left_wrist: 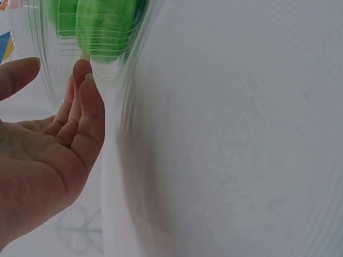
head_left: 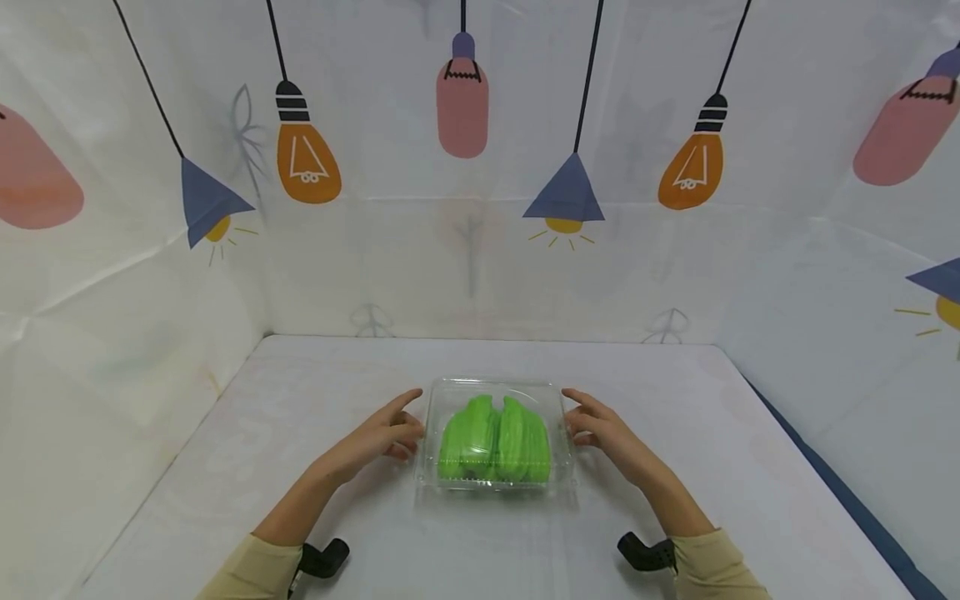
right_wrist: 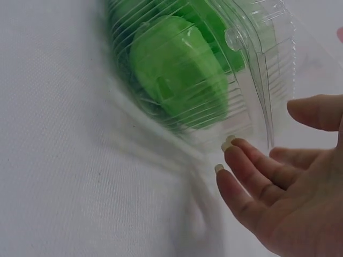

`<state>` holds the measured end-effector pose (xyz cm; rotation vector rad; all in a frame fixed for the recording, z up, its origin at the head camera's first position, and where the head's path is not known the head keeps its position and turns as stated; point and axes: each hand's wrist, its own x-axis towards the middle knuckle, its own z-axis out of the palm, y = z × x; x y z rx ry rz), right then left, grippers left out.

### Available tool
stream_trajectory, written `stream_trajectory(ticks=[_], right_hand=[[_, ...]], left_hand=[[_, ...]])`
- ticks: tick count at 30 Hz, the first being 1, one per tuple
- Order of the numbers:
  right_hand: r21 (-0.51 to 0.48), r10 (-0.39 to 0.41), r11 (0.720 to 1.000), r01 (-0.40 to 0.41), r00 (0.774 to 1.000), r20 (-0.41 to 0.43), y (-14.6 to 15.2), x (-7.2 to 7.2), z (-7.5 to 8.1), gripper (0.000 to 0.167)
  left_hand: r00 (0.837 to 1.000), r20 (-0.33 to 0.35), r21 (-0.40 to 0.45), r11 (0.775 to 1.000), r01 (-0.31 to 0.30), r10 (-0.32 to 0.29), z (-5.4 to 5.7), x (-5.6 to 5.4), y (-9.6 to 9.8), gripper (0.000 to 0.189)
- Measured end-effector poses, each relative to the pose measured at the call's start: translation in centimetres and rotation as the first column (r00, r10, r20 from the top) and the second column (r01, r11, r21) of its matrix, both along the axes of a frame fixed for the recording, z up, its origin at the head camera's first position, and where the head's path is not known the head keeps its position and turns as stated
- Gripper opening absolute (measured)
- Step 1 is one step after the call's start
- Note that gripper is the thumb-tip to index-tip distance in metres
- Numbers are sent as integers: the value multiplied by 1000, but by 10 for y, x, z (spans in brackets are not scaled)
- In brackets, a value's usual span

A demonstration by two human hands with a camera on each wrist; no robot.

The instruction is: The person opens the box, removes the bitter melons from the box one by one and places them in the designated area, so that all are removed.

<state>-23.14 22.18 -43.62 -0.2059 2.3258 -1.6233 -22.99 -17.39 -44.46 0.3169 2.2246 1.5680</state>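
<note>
On the white table stands a clear plastic clamshell box [head_left: 495, 387], its lid down. Inside lie bright green, rounded, lengthwise-ridged pieces [head_left: 468, 437]; their exact kind cannot be told. At the box's left side is my left hand [head_left: 378, 437], index finger stretched toward the far corner. My right hand [head_left: 609, 432] mirrors it on the right. In the left wrist view, the left fingertips [left_wrist: 83, 67] are at the ribbed wall, thumb apart. The right wrist view has the right fingertips [right_wrist: 228, 143] close by the box; contact is unclear in both.
The white table [head_left: 337, 358] reaches back to a white sheet wall [head_left: 405, 258] printed with hanging lamps. More sheet hangs at both sides. A black wrist mount [head_left: 326, 558] sits at the left wrist, and another black mount [head_left: 645, 552] at the right.
</note>
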Motion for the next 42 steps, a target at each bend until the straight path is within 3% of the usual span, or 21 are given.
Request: stream_trajectory(ticks=[8,17,22,30,37,42], right_hand=[[-34,-5,999,5,1000,3,-1,-1,-2,62],[-89,101,992,-94,992,76,4,1,-6,72],[-143,114,985,-99,989,98,4,2,-8,72],[-195,137,973,-119,987,79,4,4,-11,73],[-261,140,958,-121,988,59,6,5,-14,72],[-303,135,947,-110,989,63,6,3,-16,71]], left_hand=[[1000,20,29,999,-21,21,1,-1,3,76],[1000,-3,43,999,-25,25,3,1,0,72],[1000,-5,49,999,-19,20,3,1,0,70],[999,1,15,999,-42,42,0,2,3,71],[998,-47,-13,999,-37,36,1,4,5,70],[998,-31,19,998,-55,56,-1,2,3,69]])
